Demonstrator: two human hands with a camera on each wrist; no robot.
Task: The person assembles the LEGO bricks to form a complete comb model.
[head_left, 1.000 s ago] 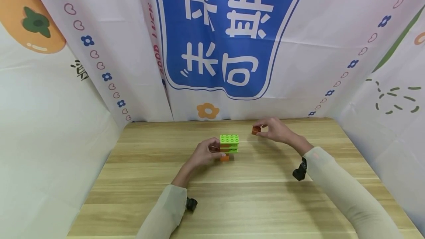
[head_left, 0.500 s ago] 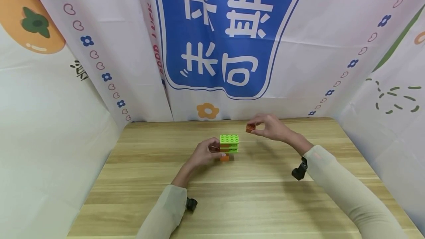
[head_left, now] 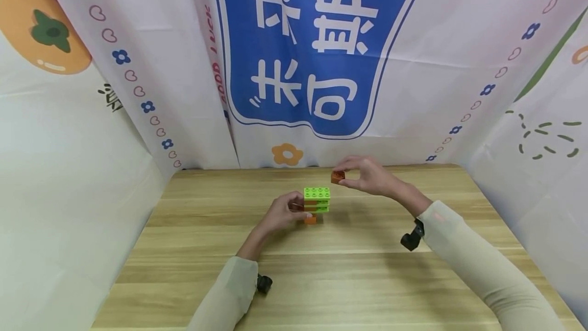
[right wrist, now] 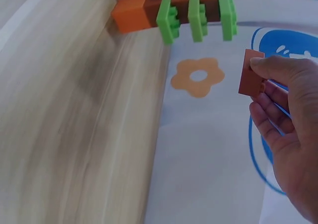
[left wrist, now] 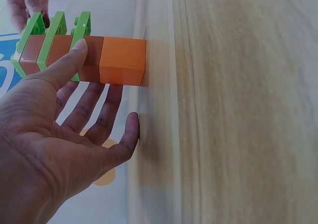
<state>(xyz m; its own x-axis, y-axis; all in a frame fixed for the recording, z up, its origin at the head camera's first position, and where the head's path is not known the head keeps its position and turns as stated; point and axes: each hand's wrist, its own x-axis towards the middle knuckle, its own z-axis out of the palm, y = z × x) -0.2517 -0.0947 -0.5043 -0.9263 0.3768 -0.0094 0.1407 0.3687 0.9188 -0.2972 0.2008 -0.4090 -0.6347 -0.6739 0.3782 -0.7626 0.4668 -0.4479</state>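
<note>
A tower of building blocks stands upright on the table: an orange block (left wrist: 122,60) at the base, then brown blocks (left wrist: 59,47) alternating with thin green plates (right wrist: 197,14) that jut out to one side. The top green plate (head_left: 317,192) shows its studs upward. My left hand (head_left: 280,212) grips the tower low down, thumb on the near face and fingers behind it. My right hand (head_left: 369,175) pinches a single brown block (right wrist: 251,72) between thumb and fingers, raised to the right of the tower's top and apart from it.
The wooden table (head_left: 349,280) runs back to a white printed cloth (head_left: 413,106) with a blue panel. Similar cloth walls (head_left: 59,193) close off the left and right sides.
My right hand has carried the brown block leftward and slightly up, closer to the tower. My left hand and the tower have stayed in place.
</note>
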